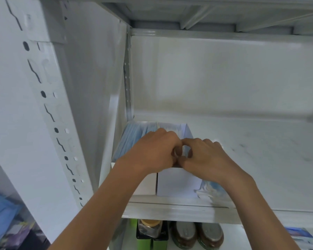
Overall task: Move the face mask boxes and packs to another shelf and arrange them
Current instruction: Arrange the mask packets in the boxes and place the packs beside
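Two white face mask boxes stand side by side at the left end of a white metal shelf (170, 208). The left box (130, 141) is open on top and full of blue masks. The right box (177, 183) is also open on top. My left hand (152, 150) and my right hand (204, 156) meet over the right box, fingers curled and pinching at its contents; what they hold is hidden. A clear pack of blue masks (211, 192) lies flat on the shelf just right of the boxes, under my right wrist.
The shelf stretches bare to the right (269, 159). A perforated white upright (49, 109) stands at the left. Below, a lower shelf holds green tins (152, 239) and two lidded jars (197, 233). Blue packaging (2, 213) lies at the bottom left.
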Available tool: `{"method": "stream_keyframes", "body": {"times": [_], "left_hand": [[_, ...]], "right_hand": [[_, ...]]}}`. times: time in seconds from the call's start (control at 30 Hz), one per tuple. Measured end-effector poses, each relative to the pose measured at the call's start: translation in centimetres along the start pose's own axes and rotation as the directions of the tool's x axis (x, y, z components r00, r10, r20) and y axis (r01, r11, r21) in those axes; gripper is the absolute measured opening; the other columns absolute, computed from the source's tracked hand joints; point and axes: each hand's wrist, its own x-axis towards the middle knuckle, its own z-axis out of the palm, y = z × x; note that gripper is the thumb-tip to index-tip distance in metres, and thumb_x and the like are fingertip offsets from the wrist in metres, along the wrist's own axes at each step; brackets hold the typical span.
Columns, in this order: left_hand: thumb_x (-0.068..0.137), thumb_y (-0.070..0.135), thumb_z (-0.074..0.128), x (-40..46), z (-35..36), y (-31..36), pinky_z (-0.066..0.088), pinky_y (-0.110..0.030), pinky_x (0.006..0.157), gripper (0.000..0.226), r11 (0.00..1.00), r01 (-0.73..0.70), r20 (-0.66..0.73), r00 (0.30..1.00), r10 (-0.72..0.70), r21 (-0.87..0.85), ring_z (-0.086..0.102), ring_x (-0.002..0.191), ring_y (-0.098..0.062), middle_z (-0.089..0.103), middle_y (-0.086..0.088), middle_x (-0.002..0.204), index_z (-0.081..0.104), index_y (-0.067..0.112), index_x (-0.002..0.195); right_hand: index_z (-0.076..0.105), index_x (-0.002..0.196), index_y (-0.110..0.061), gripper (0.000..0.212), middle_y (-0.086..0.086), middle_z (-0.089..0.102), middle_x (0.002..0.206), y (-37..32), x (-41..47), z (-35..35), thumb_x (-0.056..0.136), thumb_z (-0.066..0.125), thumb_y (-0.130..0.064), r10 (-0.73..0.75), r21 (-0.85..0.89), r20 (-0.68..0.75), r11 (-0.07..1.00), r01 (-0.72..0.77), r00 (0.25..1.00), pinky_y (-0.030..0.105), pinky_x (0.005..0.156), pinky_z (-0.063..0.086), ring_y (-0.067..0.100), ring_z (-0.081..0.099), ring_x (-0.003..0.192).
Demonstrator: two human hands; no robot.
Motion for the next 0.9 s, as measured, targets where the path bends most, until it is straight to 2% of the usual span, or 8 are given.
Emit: {"method": "stream_keyframes", "body": {"times": [0.17,0.27,0.4,0.47,0.57,0.67,0.77,0.9], "left_hand": [[0.088,0.01,0.071,-0.4,0.4,-0.3,0.057,-0.038,0.071,0.014,0.995,-0.095,-0.096,0.991,0.095,-0.002,0.065,0.068,-0.015,0.076,-0.003,0.078,0.083,0.017,0.091],[0.086,0.005,0.072,-0.4,0.4,-0.3,0.056,-0.038,0.073,0.014,0.989,-0.148,-0.148,0.978,0.147,0.006,0.054,0.067,-0.013,0.073,-0.004,0.076,0.082,0.015,0.088],[0.085,-0.003,0.063,-0.9,0.3,-0.6,0.054,-0.027,0.069,0.026,0.983,-0.18,-0.254,0.95,0.184,0.039,0.065,0.066,-0.013,0.077,-0.002,0.075,0.083,0.014,0.083],[0.085,-0.003,0.065,-1.2,0.4,-0.9,0.056,-0.032,0.071,0.023,0.985,-0.172,-0.306,0.938,0.163,-0.005,0.069,0.07,-0.015,0.078,-0.001,0.077,0.082,0.012,0.083],[0.088,0.001,0.067,-1.6,0.7,-1.1,0.058,-0.035,0.075,0.019,0.992,-0.117,-0.305,0.948,0.097,-0.05,0.07,0.076,-0.013,0.078,0.0,0.086,0.081,0.014,0.092],[0.09,0.005,0.063,-1.9,0.6,-1.2,0.057,-0.035,0.076,0.022,0.994,-0.109,-0.231,0.968,0.1,-0.026,0.067,0.075,-0.014,0.076,0.0,0.086,0.079,0.018,0.095],[0.091,0.008,0.06,-2.2,0.4,-1.0,0.051,-0.038,0.083,0.023,0.992,-0.126,-0.222,0.967,0.128,0.023,0.063,0.086,-0.017,0.07,-0.001,0.097,0.077,0.021,0.098],[0.098,0.013,0.054,-2.5,0.4,-1.4,0.051,-0.038,0.089,0.023,0.992,-0.129,-0.232,0.964,0.127,0.006,0.064,0.095,-0.019,0.07,-0.001,0.108,0.076,0.017,0.106]], "right_hand": [[0.06,0.13,-0.037,0.046,-0.013,0.055,0.062,0.0,-0.4,0.3,0.085,0.056,-0.036,-0.03,0.021,-0.101,0.999,0.032,0.994,0.036,0.091,0.032,0.013,0.053,0.081],[0.059,0.13,-0.038,0.047,-0.013,0.061,0.072,-0.4,-0.6,0.2,0.084,0.051,-0.03,-0.099,-0.087,-0.21,0.993,0.083,0.973,0.035,0.083,0.023,0.013,0.047,0.089],[0.053,0.14,-0.035,0.052,-0.013,0.066,0.081,-0.5,-0.8,0.0,0.088,0.052,-0.028,-0.148,-0.083,-0.272,0.988,0.13,0.951,0.028,0.083,0.016,0.012,0.048,0.095],[0.056,0.138,-0.034,0.047,-0.012,0.067,0.08,-0.2,-0.9,0.1,0.091,0.053,-0.029,-0.141,-0.019,-0.317,0.99,0.142,0.938,0.024,0.085,0.017,0.01,0.049,0.094],[0.06,0.134,-0.034,0.04,-0.011,0.07,0.083,0.2,-0.9,0.2,0.096,0.052,-0.035,-0.121,0.06,-0.302,0.987,0.146,0.946,0.026,0.089,0.021,0.01,0.053,0.094],[0.062,0.132,-0.038,0.037,-0.014,0.066,0.089,0.3,-1.0,0.5,0.101,0.042,-0.043,-0.139,0.021,-0.203,0.989,0.146,0.969,0.034,0.093,0.029,0.011,0.052,0.096],[0.061,0.13,-0.043,0.045,-0.016,0.056,0.109,0.7,-1.5,1.0,0.1,0.03,-0.057,-0.145,-0.031,-0.181,0.989,0.142,0.973,0.036,0.093,0.029,0.01,0.045,0.105],[0.051,0.143,-0.039,0.067,-0.015,0.045,0.141,1.5,-2.8,1.5,0.096,0.015,-0.071,-0.115,-0.065,-0.2,0.992,0.104,0.973,0.042,0.112,0.024,0.011,0.036,0.132]]}}
